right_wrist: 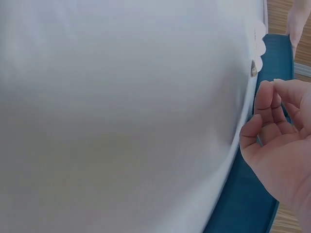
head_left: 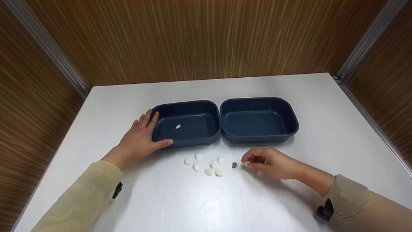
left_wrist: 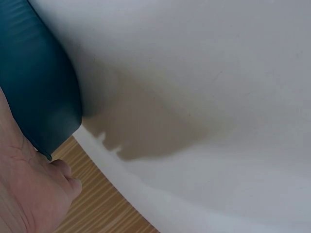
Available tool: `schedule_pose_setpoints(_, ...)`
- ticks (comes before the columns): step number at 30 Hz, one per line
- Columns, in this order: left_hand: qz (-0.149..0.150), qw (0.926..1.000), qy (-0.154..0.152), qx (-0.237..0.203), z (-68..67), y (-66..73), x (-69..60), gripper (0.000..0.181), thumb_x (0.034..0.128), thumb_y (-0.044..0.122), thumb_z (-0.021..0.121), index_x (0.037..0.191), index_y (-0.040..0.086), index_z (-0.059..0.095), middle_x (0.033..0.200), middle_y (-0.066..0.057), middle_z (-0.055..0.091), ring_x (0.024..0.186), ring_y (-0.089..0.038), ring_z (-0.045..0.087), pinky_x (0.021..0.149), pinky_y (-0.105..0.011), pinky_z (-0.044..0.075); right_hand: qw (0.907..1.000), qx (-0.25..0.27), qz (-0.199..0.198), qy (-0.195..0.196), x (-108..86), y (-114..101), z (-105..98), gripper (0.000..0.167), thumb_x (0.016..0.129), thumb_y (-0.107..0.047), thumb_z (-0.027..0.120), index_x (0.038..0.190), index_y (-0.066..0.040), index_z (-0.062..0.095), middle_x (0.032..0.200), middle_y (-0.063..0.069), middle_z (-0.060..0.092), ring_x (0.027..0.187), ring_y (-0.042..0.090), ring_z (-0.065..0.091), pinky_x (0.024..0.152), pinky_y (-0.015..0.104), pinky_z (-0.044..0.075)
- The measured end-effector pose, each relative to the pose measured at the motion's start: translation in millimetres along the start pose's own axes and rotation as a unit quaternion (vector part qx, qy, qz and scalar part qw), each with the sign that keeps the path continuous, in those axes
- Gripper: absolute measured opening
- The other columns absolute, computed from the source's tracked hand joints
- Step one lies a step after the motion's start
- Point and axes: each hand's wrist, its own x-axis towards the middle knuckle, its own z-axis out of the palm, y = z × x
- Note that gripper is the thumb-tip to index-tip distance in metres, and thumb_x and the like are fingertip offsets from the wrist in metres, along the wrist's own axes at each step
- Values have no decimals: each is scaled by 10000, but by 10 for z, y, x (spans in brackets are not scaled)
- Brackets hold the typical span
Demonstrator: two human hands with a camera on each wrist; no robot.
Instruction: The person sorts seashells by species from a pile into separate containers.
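Observation:
My left hand (head_left: pixel 139 139) rests spread on the left end of the left dark blue bin (head_left: pixel 196 141), thumb along the front rim; the left wrist view shows the palm (left_wrist: pixel 31 189) against the bin wall (left_wrist: pixel 43 73). Inside that bin lies one small white piece (head_left: pixel 178 127). Low over the table, my right hand (head_left: pixel 273 163) pinches a small whitish piece (head_left: pixel 247 163) between thumb and finger; in the right wrist view the hand (right_wrist: pixel 286 141) hides most of it. A brown piece (head_left: pixel 234 165) lies just left of these fingertips, and several flat white pieces (head_left: pixel 214 164) lie farther left.
A second dark blue bin (head_left: pixel 260 139), with nothing visible inside, stands right beside the first. Both stand on a white table (head_left: pixel 193 206). Wood-grain panels (head_left: pixel 206 38) rise behind and at both sides. A faint pale piece (head_left: pixel 260 173) lies below my right hand.

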Motion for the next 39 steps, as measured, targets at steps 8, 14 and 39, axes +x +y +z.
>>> schedule_pose_setpoints(8, 6, 10000, 12, -47, -14, 20, -23, 1247, 878, 931, 439, 1708, 96, 27, 1771, -172, -50, 1621, -413, 23, 1296, -566, 44, 9989, 79, -451, 140, 67, -172, -41, 207, 986, 65, 674, 1173, -23, 682, 989, -4, 671, 853, 137, 621, 728, 207, 506)
schedule_pose_setpoints(14, -4, 10000, 18, -60, -22, 33, -32, 1257, 867, 944, 432, 1709, 100, 31, 1771, -173, -45, 1622, -410, 27, 1297, -561, 41, 9978, 132, -602, 260, 180, -377, -129, 206, 989, 55, 696, 1170, -43, 693, 987, 8, 702, 860, 159, 656, 749, 216, 548)
schedule_pose_setpoints(39, -86, 9999, -86, 20, -31, 7, 18, 1273, 856, 961, 410, 1709, 104, 11, 1768, -187, -55, 1623, -404, 11, 1297, -562, 37, 9927, -64, -586, 1057, 1213, -953, -359, 176, 1000, -65, 749, 1172, -36, 733, 1048, 62, 724, 955, 200, 649, 809, 252, 533)
